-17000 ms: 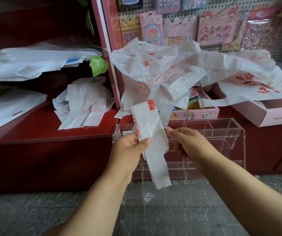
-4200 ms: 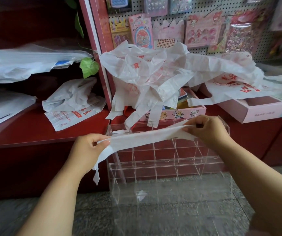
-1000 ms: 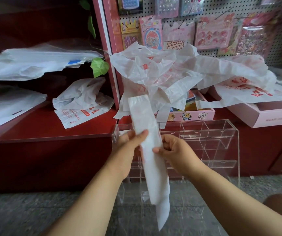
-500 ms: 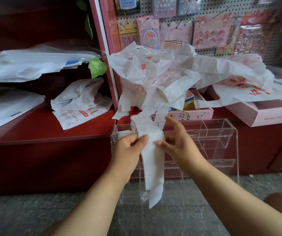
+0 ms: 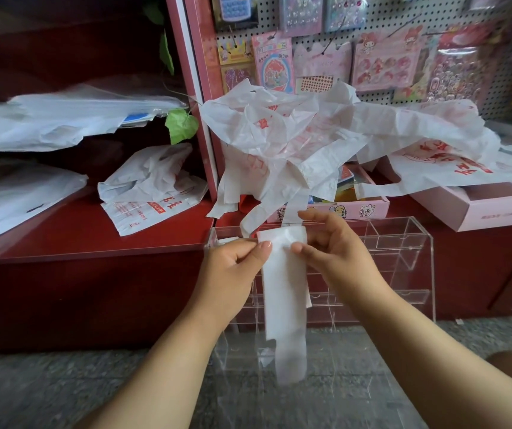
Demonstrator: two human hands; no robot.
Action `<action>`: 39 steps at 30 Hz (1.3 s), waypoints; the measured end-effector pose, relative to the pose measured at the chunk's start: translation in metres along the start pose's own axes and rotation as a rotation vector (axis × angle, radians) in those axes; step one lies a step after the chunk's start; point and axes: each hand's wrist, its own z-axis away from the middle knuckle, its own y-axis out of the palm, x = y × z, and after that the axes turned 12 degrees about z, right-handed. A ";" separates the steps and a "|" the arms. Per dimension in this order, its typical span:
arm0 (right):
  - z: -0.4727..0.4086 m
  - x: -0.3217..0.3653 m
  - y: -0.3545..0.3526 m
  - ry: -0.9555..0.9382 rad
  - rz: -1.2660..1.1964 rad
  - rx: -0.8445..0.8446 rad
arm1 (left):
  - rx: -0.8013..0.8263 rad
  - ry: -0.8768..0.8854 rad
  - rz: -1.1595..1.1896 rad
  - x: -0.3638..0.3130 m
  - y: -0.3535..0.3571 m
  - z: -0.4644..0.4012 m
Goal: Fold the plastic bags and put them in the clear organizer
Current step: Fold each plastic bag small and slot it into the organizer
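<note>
Two hands, left hand (image 5: 233, 261) and right hand (image 5: 332, 252), pinch the folded plastic bag (image 5: 282, 292) at frame centre; light, limp, probably slippery, best held at its top fold.

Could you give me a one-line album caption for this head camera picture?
Left hand and right hand pinch a folded white plastic bag strip before the clear acrylic organizer.

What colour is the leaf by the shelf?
Green. The leaf shows clearly in the head view.
</note>
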 end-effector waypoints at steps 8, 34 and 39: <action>-0.001 -0.004 -0.003 0.056 0.101 0.013 | -0.053 -0.042 0.009 -0.001 0.001 0.001; 0.000 -0.015 0.012 0.065 -0.111 -0.183 | -0.089 0.001 0.022 0.012 0.012 0.005; -0.002 -0.016 0.013 0.074 -0.154 -0.155 | -0.126 -0.011 0.033 0.014 0.012 0.004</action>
